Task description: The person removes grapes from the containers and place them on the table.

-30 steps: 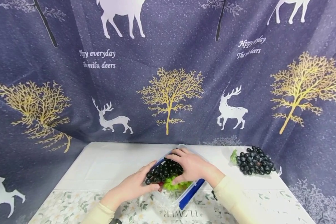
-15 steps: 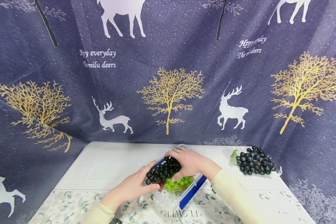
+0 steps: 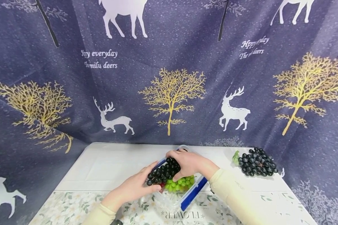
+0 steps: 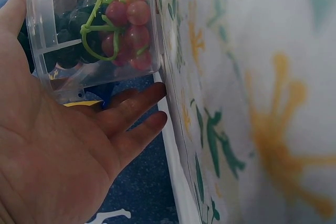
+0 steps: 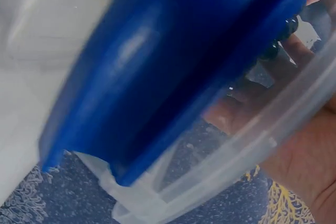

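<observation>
A clear plastic container (image 3: 173,201) with blue side flaps (image 3: 194,194) stands tilted across the table. Inside are a bunch of black grapes (image 3: 161,173), a bunch of green grapes (image 3: 183,184) and red grapes (image 4: 137,35), the red ones seen through the wall in the left wrist view. My left hand (image 3: 132,187) holds the container's left end, thumb at the front and fingers along the back. My right hand (image 3: 190,164) reaches over the far right rim, its fingers curved over the black grapes. The right fingertips are mostly hidden in the head view.
Another bunch of black grapes (image 3: 257,162) with a green leaf (image 3: 235,157) lies at the table's back right. A floral cloth (image 3: 70,206) covers the near part of the white table (image 3: 112,161). Behind it hangs a dark curtain (image 3: 186,47) with deer and trees.
My right hand has shifted slightly left over the black grapes, its thumb drawing in, and more of the green grapes shows. The left hand and container have stayed in place.
</observation>
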A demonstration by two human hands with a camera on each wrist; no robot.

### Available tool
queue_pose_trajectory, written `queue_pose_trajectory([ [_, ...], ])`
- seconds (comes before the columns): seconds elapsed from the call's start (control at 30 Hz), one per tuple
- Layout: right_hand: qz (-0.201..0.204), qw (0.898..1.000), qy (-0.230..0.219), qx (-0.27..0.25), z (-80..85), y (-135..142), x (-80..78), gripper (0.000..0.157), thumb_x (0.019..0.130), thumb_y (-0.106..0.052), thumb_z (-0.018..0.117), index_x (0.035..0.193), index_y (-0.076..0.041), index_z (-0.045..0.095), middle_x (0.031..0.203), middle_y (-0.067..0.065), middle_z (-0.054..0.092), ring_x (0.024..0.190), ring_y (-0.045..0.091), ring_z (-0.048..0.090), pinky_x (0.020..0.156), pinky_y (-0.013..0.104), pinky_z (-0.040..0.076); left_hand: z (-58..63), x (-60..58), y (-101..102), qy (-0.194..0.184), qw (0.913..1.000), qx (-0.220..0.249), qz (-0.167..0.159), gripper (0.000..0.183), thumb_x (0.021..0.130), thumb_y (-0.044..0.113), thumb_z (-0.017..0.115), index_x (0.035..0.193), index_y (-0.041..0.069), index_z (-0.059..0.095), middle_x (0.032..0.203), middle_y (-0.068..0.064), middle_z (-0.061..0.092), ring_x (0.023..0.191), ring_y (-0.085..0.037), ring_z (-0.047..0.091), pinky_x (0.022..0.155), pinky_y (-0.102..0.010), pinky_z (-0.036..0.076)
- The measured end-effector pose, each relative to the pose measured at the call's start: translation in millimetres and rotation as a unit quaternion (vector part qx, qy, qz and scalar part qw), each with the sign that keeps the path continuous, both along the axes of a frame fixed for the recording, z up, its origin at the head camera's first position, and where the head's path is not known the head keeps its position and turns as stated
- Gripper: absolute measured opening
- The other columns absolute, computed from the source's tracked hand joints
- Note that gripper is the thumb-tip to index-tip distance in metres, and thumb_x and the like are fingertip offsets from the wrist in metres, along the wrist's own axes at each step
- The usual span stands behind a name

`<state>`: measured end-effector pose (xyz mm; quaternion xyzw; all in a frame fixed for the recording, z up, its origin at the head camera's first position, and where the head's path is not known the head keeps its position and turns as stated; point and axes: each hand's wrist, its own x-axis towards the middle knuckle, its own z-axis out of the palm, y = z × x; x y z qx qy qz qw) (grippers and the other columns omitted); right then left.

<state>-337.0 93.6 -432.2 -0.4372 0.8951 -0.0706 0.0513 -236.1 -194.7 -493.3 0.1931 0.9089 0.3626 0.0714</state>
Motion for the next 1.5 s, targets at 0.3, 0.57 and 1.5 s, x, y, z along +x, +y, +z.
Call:
queue_pose_trajectory([
  [0.3, -0.016, 0.999, -0.006, 0.029, -3.5, -2.2, -0.8, 0.093, 0.088, -0.064, 0.091, 0.161, -0.019, 0.056, 0.166, 0.005, 0.054, 0.153, 0.037, 0.048, 0.120, 0.057, 0.047, -0.1, 0.7, 0.6, 0.010, 0.9999, -0.003, 0.000, 0.095, 0.105, 0.064, 0.070, 0.180, 0.039, 0.018, 0.178, -0.015, 0.036, 0.139, -0.047, 0.062, 0.106, -0.072, 0.052],
  [0.57, -0.034, 0.998, -0.037, 0.039, -6.9, -4.8, -3.3, 0.100, 0.087, -0.066, 0.091, 0.165, -0.014, 0.055, 0.176, 0.010, 0.041, 0.162, 0.045, 0.033, 0.126, 0.061, 0.039, -4.0, -1.3, -0.2, 0.005, 1.0000, -0.002, -0.004, 0.094, 0.106, 0.066, 0.068, 0.179, 0.041, 0.016, 0.179, -0.014, 0.034, 0.140, -0.045, 0.062, 0.106, -0.070, 0.053],
  [1.5, -0.057, 0.997, -0.058, 0.005, -19.0, -9.0, -6.6, 0.106, 0.081, -0.065, 0.096, 0.165, -0.015, 0.056, 0.173, 0.007, 0.048, 0.163, 0.044, 0.034, 0.126, 0.061, 0.039, -4.4, -1.8, -1.2, 0.001, 1.0000, -0.001, -0.004, 0.093, 0.106, 0.063, 0.069, 0.180, 0.040, 0.016, 0.179, -0.017, 0.033, 0.140, -0.046, 0.061, 0.105, -0.071, 0.053],
])
